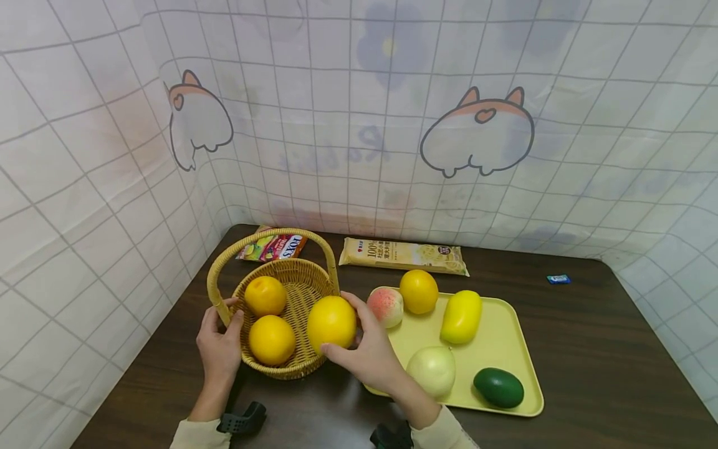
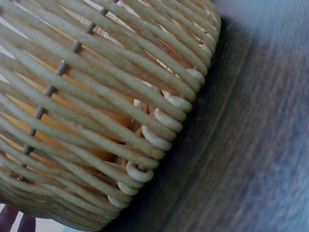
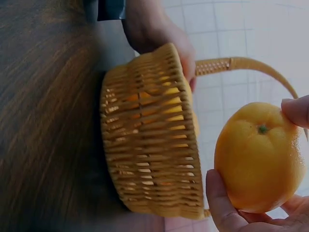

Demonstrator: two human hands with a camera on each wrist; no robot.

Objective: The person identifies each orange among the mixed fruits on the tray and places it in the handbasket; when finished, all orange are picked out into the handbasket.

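A wicker basket [image 1: 288, 371] with a tall arched handle stands on the left of the table. My left hand [image 1: 217, 349] grips its rim by the left foot of the handle. Two oranges [image 1: 272, 340] lie inside, against the left side. Over the basket's right part, my right hand [image 1: 367, 349] holds another orange [image 1: 331, 323] between thumb and fingers. The right wrist view shows this orange [image 3: 258, 157] with its green stem mark, apart from the basket's rim. Close up in the left wrist view is the woven basket wall [image 2: 96, 96], with orange colour showing through its gaps.
Right of the basket sits a yellow tray [image 1: 505, 330] with a peach [image 1: 386, 307], an orange [image 1: 419, 291], a mango [image 1: 462, 317], a pale green round fruit [image 1: 432, 371] and a dark green avocado [image 1: 498, 387]. Behind lie a noodle pack [image 1: 404, 255], a candy bag [image 1: 275, 244] and a small blue packet [image 1: 558, 279].
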